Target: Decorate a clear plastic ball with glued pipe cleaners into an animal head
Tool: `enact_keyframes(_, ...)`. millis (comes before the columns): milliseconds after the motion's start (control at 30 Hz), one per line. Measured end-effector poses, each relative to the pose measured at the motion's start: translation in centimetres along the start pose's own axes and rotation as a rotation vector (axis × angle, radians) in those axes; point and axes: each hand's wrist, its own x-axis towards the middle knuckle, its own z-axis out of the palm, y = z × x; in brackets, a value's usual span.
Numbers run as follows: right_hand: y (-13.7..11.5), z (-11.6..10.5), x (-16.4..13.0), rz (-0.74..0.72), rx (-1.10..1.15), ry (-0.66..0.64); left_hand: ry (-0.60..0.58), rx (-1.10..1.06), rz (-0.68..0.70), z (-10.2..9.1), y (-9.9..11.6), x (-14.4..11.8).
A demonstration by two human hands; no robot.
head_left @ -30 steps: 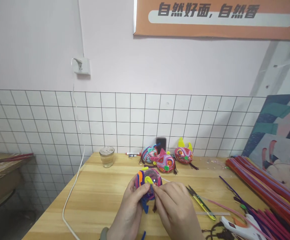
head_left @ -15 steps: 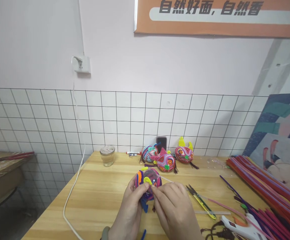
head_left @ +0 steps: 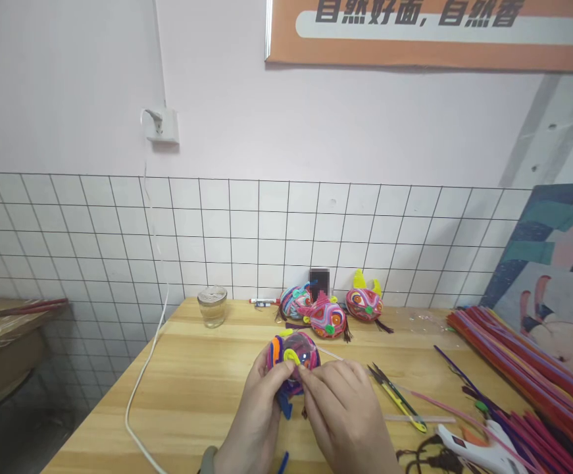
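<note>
Over the wooden table (head_left: 197, 395), my left hand (head_left: 254, 411) and my right hand (head_left: 348, 411) together hold a round craft ball (head_left: 293, 355) wrapped in purple, orange and blue pipe cleaners. A yellow coil sits on its front, right by my fingertips. My left thumb and right forefinger pinch at the ball's lower front. A blue pipe-cleaner end (head_left: 285, 407) sticks out below it between my hands.
Three finished pipe-cleaner figures (head_left: 328, 319) stand at the back by the tiled wall, next to a glass jar (head_left: 212, 307). Yellow-handled snips (head_left: 397, 398) and a glue gun (head_left: 471, 451) lie to the right. Pipe-cleaner bundles (head_left: 527, 375) fill the right edge. A white cable (head_left: 141, 388) hangs off the left.
Only the view has shifted slightly. My hands stay on the ball, with small finger movements at its front.
</note>
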Motion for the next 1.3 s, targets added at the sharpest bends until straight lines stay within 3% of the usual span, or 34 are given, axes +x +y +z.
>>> enact_keyframes(533, -0.12, 0.01, 0.00, -0.002, -0.004, 0.007, 0.009, 0.010, 0.018, -0.25, -0.19, 0.29)
enact_keyframes(1000, 0.31, -0.19, 0.09, 0.019, 0.002, 0.030, -0.053, -0.062, -0.001, -0.25, 0.31, -0.01)
enact_keyframes(1300, 0.13, -0.22, 0.38, 0.010, 0.010, 0.070, -0.011, -0.120, 0.027, 0.03, 0.74, -0.18)
